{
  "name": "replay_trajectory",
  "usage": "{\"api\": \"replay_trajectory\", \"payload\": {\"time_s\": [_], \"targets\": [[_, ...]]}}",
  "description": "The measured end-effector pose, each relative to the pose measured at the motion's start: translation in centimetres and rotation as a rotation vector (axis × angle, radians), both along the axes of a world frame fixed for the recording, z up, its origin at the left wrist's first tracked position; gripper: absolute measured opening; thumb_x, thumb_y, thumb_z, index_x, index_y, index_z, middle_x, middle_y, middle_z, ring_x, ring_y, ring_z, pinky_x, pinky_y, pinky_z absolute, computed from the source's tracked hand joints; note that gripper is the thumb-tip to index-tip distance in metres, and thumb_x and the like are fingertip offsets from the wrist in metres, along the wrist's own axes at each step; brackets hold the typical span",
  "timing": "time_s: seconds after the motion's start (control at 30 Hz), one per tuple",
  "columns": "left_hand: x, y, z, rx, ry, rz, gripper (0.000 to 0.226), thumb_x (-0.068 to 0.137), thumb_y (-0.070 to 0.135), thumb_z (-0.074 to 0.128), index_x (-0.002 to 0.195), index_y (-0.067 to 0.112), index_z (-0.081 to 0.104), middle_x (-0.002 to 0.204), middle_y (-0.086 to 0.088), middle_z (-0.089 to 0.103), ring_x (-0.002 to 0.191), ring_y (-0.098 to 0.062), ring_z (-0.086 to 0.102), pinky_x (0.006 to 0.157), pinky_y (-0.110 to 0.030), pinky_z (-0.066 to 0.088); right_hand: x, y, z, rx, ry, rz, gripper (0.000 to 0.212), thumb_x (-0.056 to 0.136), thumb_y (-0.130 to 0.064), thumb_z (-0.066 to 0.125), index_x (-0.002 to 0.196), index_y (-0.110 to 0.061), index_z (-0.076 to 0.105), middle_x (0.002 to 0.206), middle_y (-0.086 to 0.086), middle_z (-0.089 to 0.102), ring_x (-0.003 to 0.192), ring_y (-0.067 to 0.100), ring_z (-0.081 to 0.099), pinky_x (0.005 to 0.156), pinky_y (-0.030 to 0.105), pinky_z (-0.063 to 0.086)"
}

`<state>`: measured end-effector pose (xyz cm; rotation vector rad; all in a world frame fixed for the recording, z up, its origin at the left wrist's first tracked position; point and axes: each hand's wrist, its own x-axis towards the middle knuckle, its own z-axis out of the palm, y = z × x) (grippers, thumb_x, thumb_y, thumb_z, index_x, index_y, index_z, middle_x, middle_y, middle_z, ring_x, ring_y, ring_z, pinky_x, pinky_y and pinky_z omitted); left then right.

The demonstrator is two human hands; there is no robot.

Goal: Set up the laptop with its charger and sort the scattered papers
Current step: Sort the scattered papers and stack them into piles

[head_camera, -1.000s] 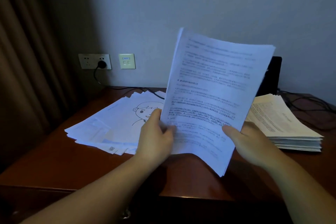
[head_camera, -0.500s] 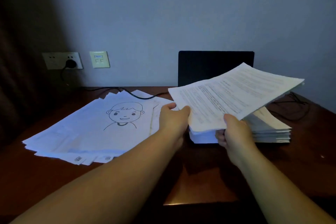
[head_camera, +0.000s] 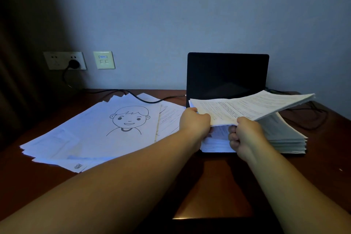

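- Both hands are on a bundle of printed text pages (head_camera: 252, 107). The left hand (head_camera: 194, 122) pinches its near-left corner and the right hand (head_camera: 245, 131) has its fingers curled around the near edge. Holding it at two spots keeps the sheets from fanning out, I'd guess.
- The bundle hangs at a tilt just above the neat stack of papers (head_camera: 281, 138) on the right side of the desk (head_camera: 218, 186), far edge higher than the near one. Looks like it's about to land on top.
- The loose fan of sheets (head_camera: 79, 138) on the left, topped by the cartoon boy drawing (head_camera: 129, 119), isn't sorted yet, so that half of the job is probably still open.
- The laptop (head_camera: 227, 74) stands open with a dark screen behind the stack, back by the wall.
- A black plug (head_camera: 74, 64) sits in the wall socket (head_camera: 64, 60) and its cable (head_camera: 144, 99) runs across the desk toward the laptop's left side. Can't tell if it's actually plugged into the laptop.
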<state>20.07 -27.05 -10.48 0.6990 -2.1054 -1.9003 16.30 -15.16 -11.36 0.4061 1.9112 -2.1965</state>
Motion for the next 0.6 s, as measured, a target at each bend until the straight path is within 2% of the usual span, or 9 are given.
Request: {"api": "replay_trajectory", "payload": {"time_s": [0.07,0.13,0.2,0.27,0.33,0.4,0.43,0.53,0.6], "targets": [[-0.4,-0.1,-0.3,-0.039,-0.017,0.009,0.048,0.103,0.014,0.052,0.150,0.020,0.045,0.136,-0.005,0.062,0.082,-0.018,0.072,0.064,-0.022,0.059,-0.3,-0.1,0.1,-0.015,-0.026,0.027,0.032,0.098,-0.010,0.029,0.090,-0.019,0.058,0.058,-0.002,0.038,0.043,0.009,0.021,0.036,0.018,0.013],[-0.8,-0.3,-0.8,-0.068,-0.034,0.021,0.036,0.101,0.014,0.053,0.137,0.016,0.055,0.127,-0.008,0.066,0.083,-0.022,0.073,0.060,-0.023,0.056,-0.6,0.0,0.2,-0.035,-0.052,0.042,0.028,0.101,-0.013,0.033,0.092,-0.020,0.059,0.059,-0.001,0.039,0.041,0.008,0.023,0.034,0.017,0.015],[-1.1,-0.5,-1.4,-0.075,-0.053,0.037,0.025,0.098,0.013,0.054,0.122,0.012,0.061,0.111,-0.010,0.069,0.087,-0.025,0.073,0.063,-0.028,0.059,-0.9,0.2,0.1,-0.059,-0.084,0.062,0.023,0.106,-0.029,0.041,0.101,-0.020,0.061,0.062,-0.001,0.042,0.042,0.007,0.025,0.033,0.018,0.017],[-1.2,-0.5,-1.7,-0.078,-0.072,0.043,0.017,0.097,0.013,0.056,0.112,0.010,0.063,0.102,-0.011,0.070,0.089,-0.027,0.072,0.076,-0.034,0.064,-0.8,0.6,0.1,-0.084,-0.128,0.109,0.034,0.104,-0.050,0.046,0.103,-0.020,0.062,0.061,-0.001,0.044,0.040,0.006,0.026,0.032,0.018,0.019],[-1.1,-0.8,-1.8,-0.094,-0.085,0.035,0.005,0.097,0.013,0.056,0.098,0.015,0.061,0.095,-0.010,0.071,0.086,-0.025,0.072,0.083,-0.038,0.064,0.0,0.9,0.1,-0.071,-0.191,0.182,0.049,0.098,-0.063,0.050,0.089,-0.015,0.058,0.057,-0.002,0.045,0.036,0.005,0.026,0.031,0.017,0.017],[-0.7,-1.0,-1.6,-0.142,-0.097,-0.001,0.011,0.099,0.016,0.056,0.089,0.018,0.056,0.096,-0.009,0.071,0.087,-0.025,0.071,0.085,-0.038,0.061,1.3,0.9,0.1,-0.004,-0.234,0.269,0.051,0.095,-0.064,0.053,0.077,-0.016,0.052,0.054,-0.003,0.046,0.036,0.006,0.028,0.032,0.018,0.018],[-0.5,-1.2,-1.6,-0.232,-0.100,-0.046,0.008,0.100,0.021,0.057,0.094,0.016,0.060,0.104,-0.008,0.071,0.093,-0.025,0.070,0.086,-0.038,0.060,2.1,0.7,0.0,0.038,-0.235,0.313,0.049,0.096,-0.061,0.054,0.076,-0.016,0.051,0.054,-0.003,0.047,0.038,0.007,0.030,0.035,0.018,0.019],[0.7,-2.6,-1.2,-0.623,-0.099,-0.139,0.037,0.102,0.041,0.054,0.126,0.015,0.065,0.123,-0.002,0.069,0.109,-0.021,0.064,0.090,-0.034,0.050,4.5,-0.5,-0.3,0.117,-0.184,0.450,0.046,0.099,-0.054,0.050,0.072,-0.016,0.051,0.056,0.000,0.052,0.043,0.010,0.036,0.043,0.020,0.025],[2.0,-4.0,-1.0,-0.743,-0.107,-0.134,0.037,0.102,0.048,0.051,0.122,0.022,0.067,0.116,0.002,0.071,0.102,-0.017,0.063,0.085,-0.033,0.048,5.9,-1.9,-0.5,0.111,-0.124,0.526,0.046,0.102,-0.053,0.045,0.076,-0.016,0.054,0.062,0.003,0.060,0.047,0.012,0.042,0.048,0.022,0.031]]}}
